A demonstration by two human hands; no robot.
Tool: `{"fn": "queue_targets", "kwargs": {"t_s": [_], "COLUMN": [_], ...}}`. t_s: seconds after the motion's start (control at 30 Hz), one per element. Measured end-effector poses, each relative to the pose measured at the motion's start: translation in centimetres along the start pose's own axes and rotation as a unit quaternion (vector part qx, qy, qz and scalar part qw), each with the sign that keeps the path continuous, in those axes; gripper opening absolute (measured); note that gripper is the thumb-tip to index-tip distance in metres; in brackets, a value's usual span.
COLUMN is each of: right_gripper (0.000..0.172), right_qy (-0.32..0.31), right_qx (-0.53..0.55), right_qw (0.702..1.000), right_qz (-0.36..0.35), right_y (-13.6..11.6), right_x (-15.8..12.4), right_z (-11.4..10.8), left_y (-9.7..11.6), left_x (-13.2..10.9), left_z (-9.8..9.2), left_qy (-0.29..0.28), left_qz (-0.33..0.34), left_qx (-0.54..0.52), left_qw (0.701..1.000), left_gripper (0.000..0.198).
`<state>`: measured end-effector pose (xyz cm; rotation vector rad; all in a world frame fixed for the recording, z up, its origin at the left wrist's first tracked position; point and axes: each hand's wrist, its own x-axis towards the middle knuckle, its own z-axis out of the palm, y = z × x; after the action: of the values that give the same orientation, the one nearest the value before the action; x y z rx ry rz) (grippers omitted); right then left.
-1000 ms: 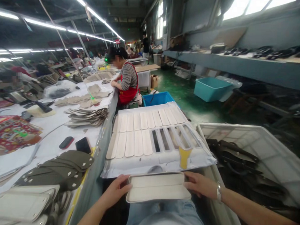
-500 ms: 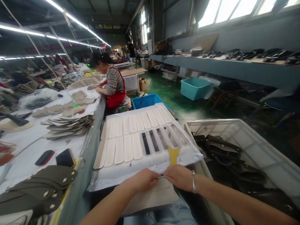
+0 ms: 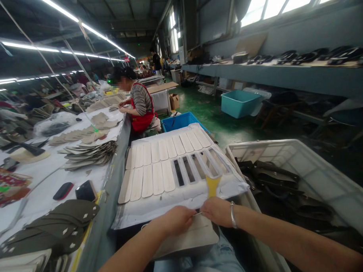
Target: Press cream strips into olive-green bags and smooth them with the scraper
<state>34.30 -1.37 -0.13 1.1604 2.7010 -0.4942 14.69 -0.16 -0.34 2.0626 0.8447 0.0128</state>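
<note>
My left hand (image 3: 180, 219) is closed, its fingertips pinching the upper edge of a flat beige panel (image 3: 192, 234) that lies over my lap. Close beside it, my right hand (image 3: 216, 211) is closed on the same edge, with a bracelet (image 3: 232, 214) at the wrist. A thin pale strip shows between my fingertips. Just beyond the right hand is a yellow flared tool (image 3: 213, 185), like a scraper; its lower end is hidden by the hand. In front, a white-covered board (image 3: 136, 213) carries two rows of cream strips (image 3: 147, 181) and several open slots.
To the left, a long table (image 3: 107, 170) holds stacked panels (image 3: 89, 155), dark pieces (image 3: 53, 223) and a phone (image 3: 85, 191). A white crate (image 3: 319, 159) with dark pieces stands at right. A co-worker in a red apron (image 3: 142, 119) sits ahead, near a blue bin (image 3: 181, 121).
The view has shifted slightly, so most things appear a little to the right. Both hands stay closed at the panel's edge, nearly unmoved.
</note>
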Motion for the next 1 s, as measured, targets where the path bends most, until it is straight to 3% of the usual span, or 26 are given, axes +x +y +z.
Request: {"fn": "queue_targets", "kwargs": {"t_s": [0.13, 0.37, 0.57, 0.77, 0.87, 1.0], "right_gripper": [0.032, 0.030, 0.044, 0.019, 0.021, 0.033], "right_qy": [-0.004, -0.029, -0.063, -0.108, -0.142, -0.176], "right_qx": [0.000, 0.025, 0.104, 0.168, 0.212, 0.275], "right_qw": [1.000, 0.999, 0.992, 0.979, 0.967, 0.945], "right_qz": [0.004, -0.005, 0.037, 0.029, 0.030, 0.020], "right_y": [0.1, 0.0, 1.0, 2.3, 2.9, 3.8], "right_x": [0.1, -0.6, 0.2, 3.1, 4.1, 4.8], "right_z": [-0.1, -0.9, -1.3, -1.0, -0.9, -0.6], "left_y": [0.1, 0.2, 0.7, 1.6, 1.0, -1.5], "left_x": [0.1, 0.1, 0.1, 0.4, 0.2, -1.4], "left_z": [-0.1, 0.8, 1.3, 2.1, 1.2, -2.1], "left_qy": [-0.017, -0.018, -0.020, -0.032, -0.037, -0.087], "left_qz": [0.029, 0.013, -0.013, -0.048, -0.048, 0.026], "left_qx": [0.069, 0.133, 0.192, 0.244, 0.228, 0.120], "left_qw": [0.997, 0.991, 0.981, 0.968, 0.972, 0.989], "left_gripper": [0.029, 0.029, 0.034, 0.039, 0.041, 0.041]}}
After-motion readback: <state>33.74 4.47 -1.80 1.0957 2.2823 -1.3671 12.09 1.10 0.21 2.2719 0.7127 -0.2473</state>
